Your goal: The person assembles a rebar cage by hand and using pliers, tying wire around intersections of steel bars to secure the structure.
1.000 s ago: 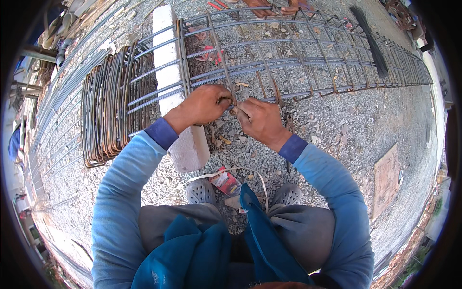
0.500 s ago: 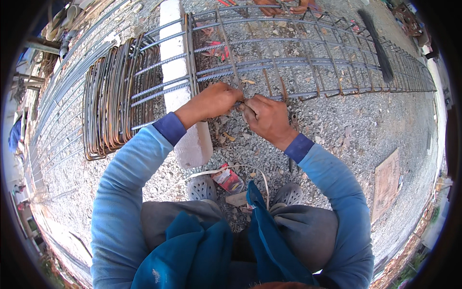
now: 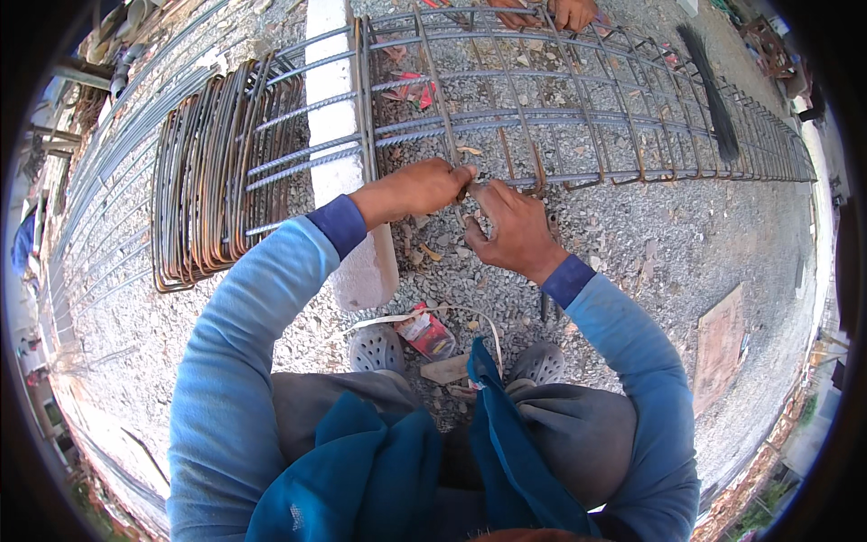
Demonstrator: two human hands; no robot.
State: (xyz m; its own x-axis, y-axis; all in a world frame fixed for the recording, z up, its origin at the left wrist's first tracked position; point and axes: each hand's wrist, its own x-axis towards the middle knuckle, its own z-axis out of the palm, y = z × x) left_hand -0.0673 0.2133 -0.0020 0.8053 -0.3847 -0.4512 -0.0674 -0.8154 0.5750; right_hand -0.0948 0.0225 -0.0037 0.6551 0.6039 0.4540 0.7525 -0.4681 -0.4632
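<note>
My left hand point(image 3: 432, 187) is closed at the near side of a rebar cage point(image 3: 533, 120), its fingertips pinching where a steel stirrup point(image 3: 443, 108) meets the lower long bar. Close beside it, my right hand point(image 3: 517, 226) reaches with its index finger to the same joint. The right thumb stands apart from that finger, and the remaining fingers are partly folded. Any tie wire at the joint is too small to make out. Left of my hands, a long white block point(image 3: 330, 99) lies crosswise beneath the cage bars.
Bent stirrups point(image 3: 203, 181) stand packed on the bars at left. A bundle of black wire point(image 3: 709, 90) lies across the cage at right. Another person's hand point(image 3: 573, 13) is at its far side. A red package point(image 3: 426, 334) lies by my shoes, a flat board point(image 3: 720, 345) at right.
My right thumb has opened away from the index finger, which now stretches toward the joint. My left hand stays there. At the far side, the other person's hand has shifted.
</note>
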